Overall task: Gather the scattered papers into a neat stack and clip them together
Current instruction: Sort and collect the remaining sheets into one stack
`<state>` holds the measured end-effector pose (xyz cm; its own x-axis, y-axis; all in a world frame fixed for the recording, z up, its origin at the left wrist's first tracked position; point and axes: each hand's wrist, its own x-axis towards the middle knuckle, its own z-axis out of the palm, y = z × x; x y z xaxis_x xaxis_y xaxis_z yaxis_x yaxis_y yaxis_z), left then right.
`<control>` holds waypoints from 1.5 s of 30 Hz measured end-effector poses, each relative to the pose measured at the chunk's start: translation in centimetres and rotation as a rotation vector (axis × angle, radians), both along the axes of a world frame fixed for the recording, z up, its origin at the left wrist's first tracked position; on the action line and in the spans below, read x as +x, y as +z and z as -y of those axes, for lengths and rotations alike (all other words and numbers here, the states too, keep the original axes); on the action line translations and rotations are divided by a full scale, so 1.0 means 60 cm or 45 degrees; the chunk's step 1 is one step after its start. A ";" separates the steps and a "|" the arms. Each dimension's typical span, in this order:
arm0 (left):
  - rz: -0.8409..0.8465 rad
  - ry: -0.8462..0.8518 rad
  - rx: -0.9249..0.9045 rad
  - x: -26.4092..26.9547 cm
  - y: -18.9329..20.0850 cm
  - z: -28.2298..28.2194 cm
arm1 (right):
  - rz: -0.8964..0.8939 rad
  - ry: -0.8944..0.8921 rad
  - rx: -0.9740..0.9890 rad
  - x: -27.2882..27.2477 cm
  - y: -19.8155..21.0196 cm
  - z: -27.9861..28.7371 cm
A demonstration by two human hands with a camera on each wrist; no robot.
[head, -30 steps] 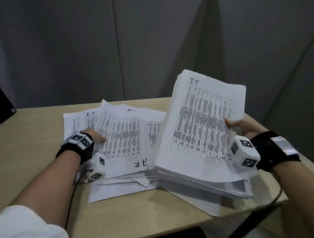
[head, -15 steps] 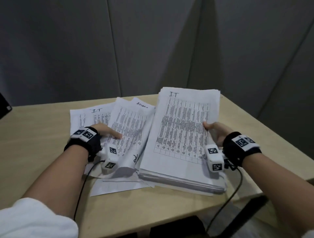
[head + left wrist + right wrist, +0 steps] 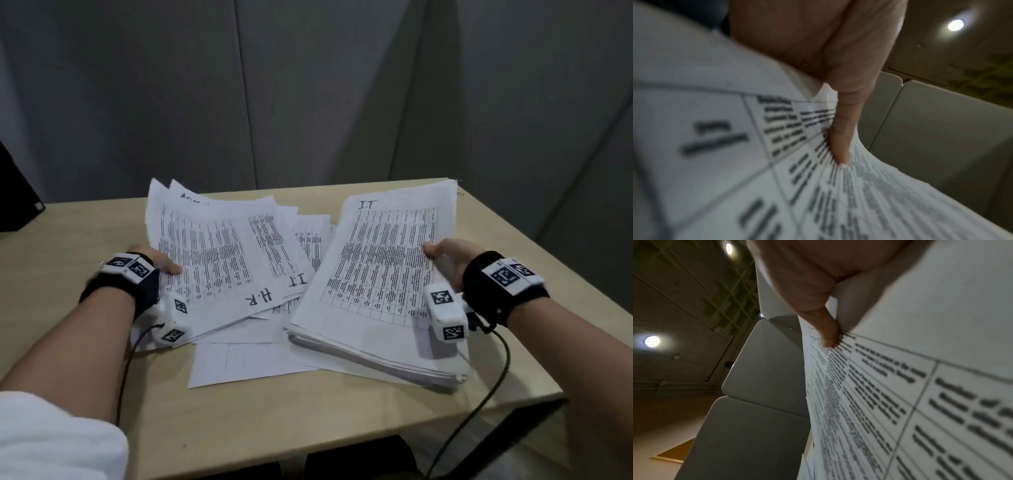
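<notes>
- Papers (image 3: 222, 260): printed white tables, fanned loosely near table's (image 3: 102, 219) left edge; left hand (image 3: 154, 262) pinches them, thumb on top.
- Thick stack (image 3: 376, 281) near right edge, seemingly lifted; right hand (image 3: 448, 257) grips its side.

— What stands behind the desk? 
— Grey partition panels (image 3: 308, 85), their seams running upright, with a shadowed fold at the right. 
— And the desk? 
— A pale wooden tabletop (image 3: 85, 222); a dark object (image 3: 17, 192) sits at its left edge. 
— The light? 
— Round ceiling lamps (image 3: 652, 341) glow overhead, beside a green grid (image 3: 725, 293).
</notes>
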<state>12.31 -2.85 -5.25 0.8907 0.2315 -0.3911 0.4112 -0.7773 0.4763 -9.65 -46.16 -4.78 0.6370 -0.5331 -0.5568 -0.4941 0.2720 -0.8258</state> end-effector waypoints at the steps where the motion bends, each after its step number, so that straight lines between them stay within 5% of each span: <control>1: -0.010 -0.001 0.012 -0.003 0.000 0.000 | -0.016 0.029 -0.007 0.001 0.002 -0.004; 6: -0.064 -0.004 -0.151 0.000 0.005 0.003 | -0.050 0.146 0.012 0.012 0.000 -0.027; 12: -0.211 -0.079 -0.436 0.095 -0.081 -0.009 | 0.050 0.167 0.009 0.021 0.015 -0.043; 17: -0.262 -0.195 -0.417 -0.015 -0.010 0.051 | 0.032 0.228 -0.107 0.039 0.014 -0.038; 23: -0.023 -0.205 -0.039 -0.047 0.014 0.078 | -0.096 0.303 -0.292 0.069 -0.007 -0.051; 30: 0.337 -0.029 -0.217 -0.037 0.057 0.022 | -0.203 0.414 -0.599 0.064 0.002 -0.071; 36: 0.585 0.085 -0.527 -0.028 0.144 -0.020 | -0.005 0.393 -0.273 0.087 -0.059 0.001; 40: 0.410 -0.120 -1.002 -0.055 0.161 0.050 | 0.084 0.317 -0.057 0.046 -0.017 -0.042; 45: -0.007 -0.524 -0.810 -0.105 0.134 0.152 | 0.317 0.197 0.286 0.033 -0.013 -0.040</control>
<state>6.02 -11.99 2.77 0.8540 -0.3912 -0.3430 0.1511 -0.4444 0.8830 -7.65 -43.76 -5.54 0.8311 -0.3021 -0.4669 -0.3351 0.3978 -0.8541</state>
